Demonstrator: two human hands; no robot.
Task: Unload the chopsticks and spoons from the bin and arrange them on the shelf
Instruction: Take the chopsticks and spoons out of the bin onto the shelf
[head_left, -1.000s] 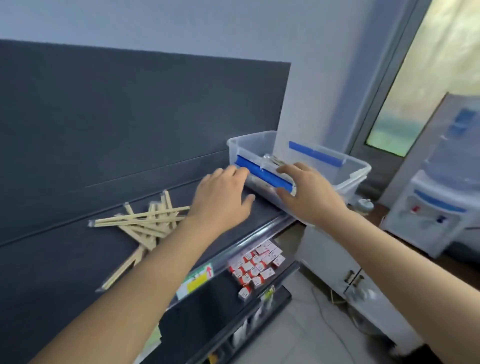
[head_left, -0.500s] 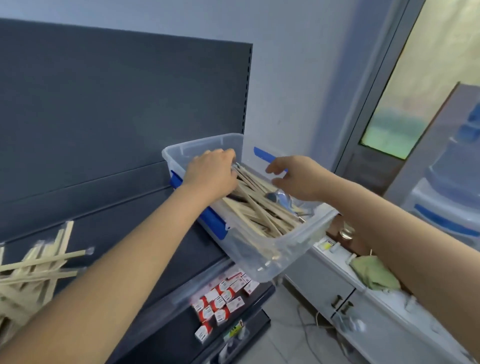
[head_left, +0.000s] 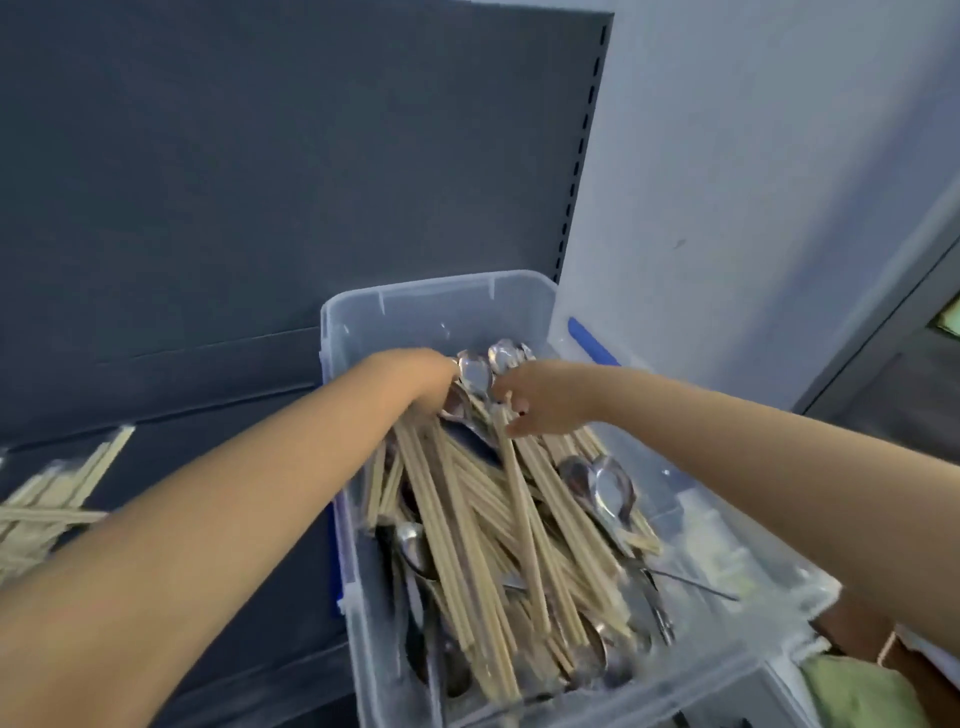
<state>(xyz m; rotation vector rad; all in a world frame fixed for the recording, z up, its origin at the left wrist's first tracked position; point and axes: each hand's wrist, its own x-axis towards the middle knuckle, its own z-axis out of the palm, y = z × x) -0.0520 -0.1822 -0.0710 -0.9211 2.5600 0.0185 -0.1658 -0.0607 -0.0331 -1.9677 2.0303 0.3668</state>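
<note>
A clear plastic bin (head_left: 431, 301) with blue handles stands on the dark shelf (head_left: 218, 431) and holds several wooden chopsticks (head_left: 467, 519) mixed with metal spoons (head_left: 608, 488). Both hands reach into its far end. My left hand (head_left: 421, 379) curls down into the pile, gripping the ends of a bundle of chopsticks beside a spoon bowl (head_left: 474, 371). My right hand (head_left: 545, 397) pinches a few chopsticks near their tips. Most fingertips are hidden among the utensils. More chopsticks (head_left: 47, 499) lie loose on the shelf at the far left.
The shelf's dark back panel (head_left: 260, 182) rises behind the bin, with a pale wall (head_left: 753, 182) to its right. A green cloth (head_left: 857, 691) lies at the bottom right, and a grey door frame (head_left: 893, 322) stands at the right edge.
My view has swung right and moved close over the bin. Both hands went from the bin's rim down into the utensils at its far end.
</note>
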